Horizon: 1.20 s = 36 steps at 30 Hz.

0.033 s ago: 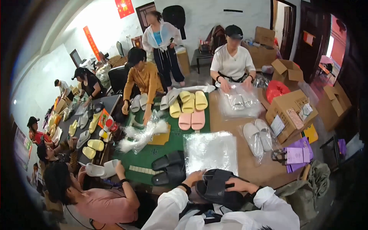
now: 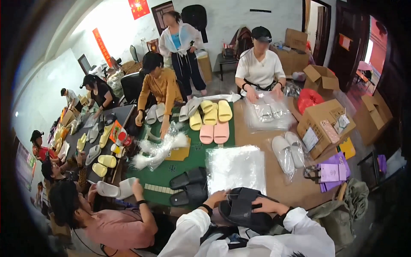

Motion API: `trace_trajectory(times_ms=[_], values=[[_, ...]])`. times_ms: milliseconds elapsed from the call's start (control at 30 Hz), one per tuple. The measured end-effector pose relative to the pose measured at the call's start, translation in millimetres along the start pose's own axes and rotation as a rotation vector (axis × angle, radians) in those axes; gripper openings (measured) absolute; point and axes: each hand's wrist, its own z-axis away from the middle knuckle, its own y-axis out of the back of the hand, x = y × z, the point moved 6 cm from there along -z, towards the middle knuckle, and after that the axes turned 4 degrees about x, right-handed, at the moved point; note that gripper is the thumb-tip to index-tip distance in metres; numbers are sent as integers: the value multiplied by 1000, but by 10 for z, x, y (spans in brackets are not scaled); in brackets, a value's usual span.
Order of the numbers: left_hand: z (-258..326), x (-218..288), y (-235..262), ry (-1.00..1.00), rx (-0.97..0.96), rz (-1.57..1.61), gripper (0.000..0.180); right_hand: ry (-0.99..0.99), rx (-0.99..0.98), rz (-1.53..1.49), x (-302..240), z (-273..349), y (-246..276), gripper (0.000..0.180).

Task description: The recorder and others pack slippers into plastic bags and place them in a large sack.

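While co-workers sort footwear down the long table, the left hand (image 2: pixel 217 198) and right hand (image 2: pixel 266 206) both close on a pair of black moulded foam slides (image 2: pixel 244 210) at the near edge, left gripping the heel end, right pressing flat on the strap. Keeping the soles stacked squarely should help them handle as one. Just beyond lies a crinkly stack of clear plastic bags (image 2: pixel 235 167); a second matte black slide pair (image 2: pixel 188 186) rests left on the green felt table cover (image 2: pixel 171 169).

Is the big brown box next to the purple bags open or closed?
Open. The brown cardboard box has its top flaps folded out, and small packets show inside it. It stands right of the table, behind the purple bags.
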Motion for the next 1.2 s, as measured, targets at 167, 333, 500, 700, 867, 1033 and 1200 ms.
trace_trajectory(times_ms=[167, 333, 500, 700, 867, 1033, 1200], values=[[180, 52, 79, -133, 132, -133, 47, -39, -19, -46, -153, 1, -10, 41], [121, 343, 489, -20, 406, -211, 46, 4, -91, 31, -212, -12, -68, 46], [-114, 409, 842, 26, 567, 33, 17, 74, 68, -12, -386, -51, 93, 40], [-224, 342, 840, -7, 576, 81, 20, 88, 33, -158, -489, 36, 69, 37], [-334, 254, 878, 64, 543, 443, 19, 27, 35, -155, -470, 59, 95, 35], [-386, 268, 858, 31, 582, 515, 17, 19, 5, -86, -533, 75, 118, 37], [-449, 548, 816, -8, 421, 285, 40, -135, 224, 33, 66, 142, 65, 37]])
